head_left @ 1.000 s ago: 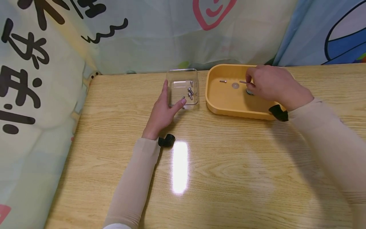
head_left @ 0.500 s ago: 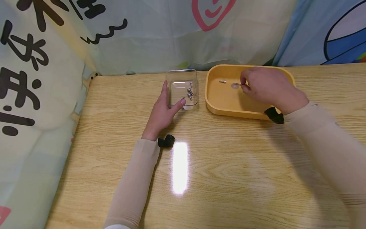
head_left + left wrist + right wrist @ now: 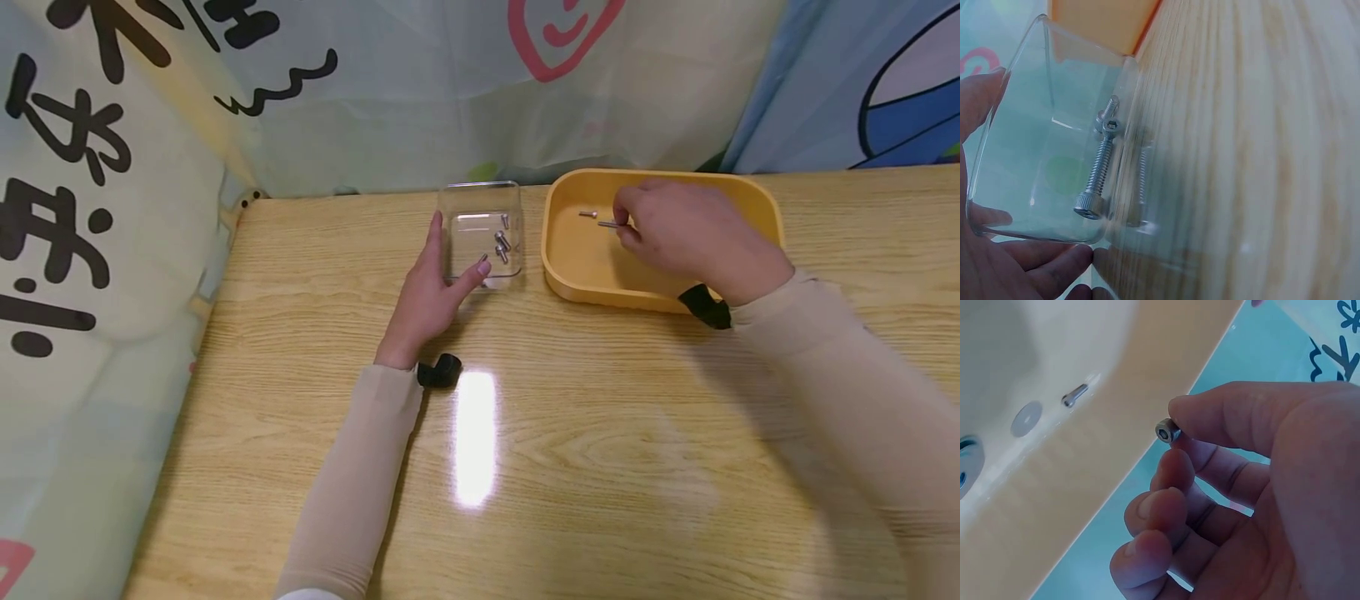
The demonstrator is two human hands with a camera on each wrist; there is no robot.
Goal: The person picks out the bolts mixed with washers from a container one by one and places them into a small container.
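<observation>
At the near left corner of a clear plastic box, my left hand grips its wall, the index finger along the left side and the thumb at the front rim. Several socket-head screws lie inside. My right hand is over the yellow tray, pinching another socket-head screw between thumb and index finger. Its hex socket faces the right wrist camera, and its shank points left in the head view. One more screw lies on the tray floor.
The box and tray stand side by side at the back of the wooden table, close to a printed curtain. On the tray floor, the right wrist view shows a pale disc and a round metal piece, both behind my hand in the head view.
My right hand has moved left across the tray with the pinched screw, now covering the pale disc in the head view. The left hand and the box have stayed in place.
</observation>
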